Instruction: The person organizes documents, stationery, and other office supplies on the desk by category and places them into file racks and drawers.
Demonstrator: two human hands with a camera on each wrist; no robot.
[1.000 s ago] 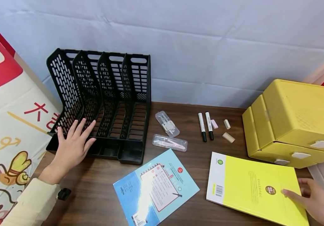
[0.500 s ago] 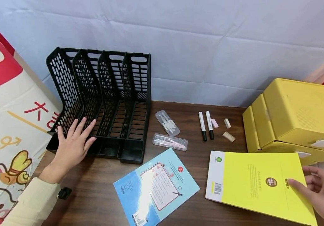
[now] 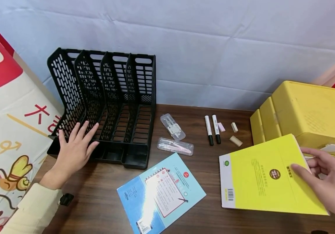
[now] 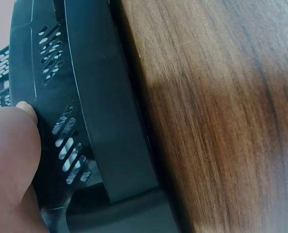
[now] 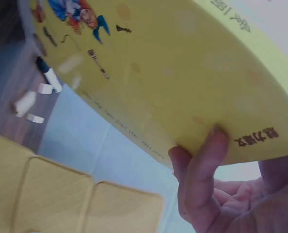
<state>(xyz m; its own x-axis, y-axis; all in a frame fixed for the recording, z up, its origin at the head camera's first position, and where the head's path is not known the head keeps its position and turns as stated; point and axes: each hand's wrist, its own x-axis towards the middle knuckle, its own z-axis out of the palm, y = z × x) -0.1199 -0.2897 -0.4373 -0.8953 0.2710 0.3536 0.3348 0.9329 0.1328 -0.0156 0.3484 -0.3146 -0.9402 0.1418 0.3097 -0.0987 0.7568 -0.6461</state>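
Note:
My left hand (image 3: 74,151) rests with fingers spread on the front left edge of a black mesh file organizer (image 3: 130,97). In the left wrist view, a fingertip (image 4: 26,110) overlaps the organizer's perforated side (image 4: 52,136). At the right, my right hand (image 3: 328,182) grips a yellow book (image 3: 252,182) by its right end, thumb on the upper face and fingers beneath. The book is tilted, its right end raised in front of the yellow drawer box (image 3: 322,117). Seen from the right wrist, fingers press the illustrated yellow cover (image 5: 153,77).
A blue book (image 3: 161,191) lies at the front middle of the wooden table (image 3: 97,201). Two clear plastic cases (image 3: 175,147), two white markers (image 3: 216,128) and several small erasers (image 3: 236,141) lie behind. A pale cloth (image 3: 196,58) hangs along the back.
My right hand has lifted the yellow book's right end off the table and turned it, so its far corner now overlaps the drawer box. The left hand has stayed put.

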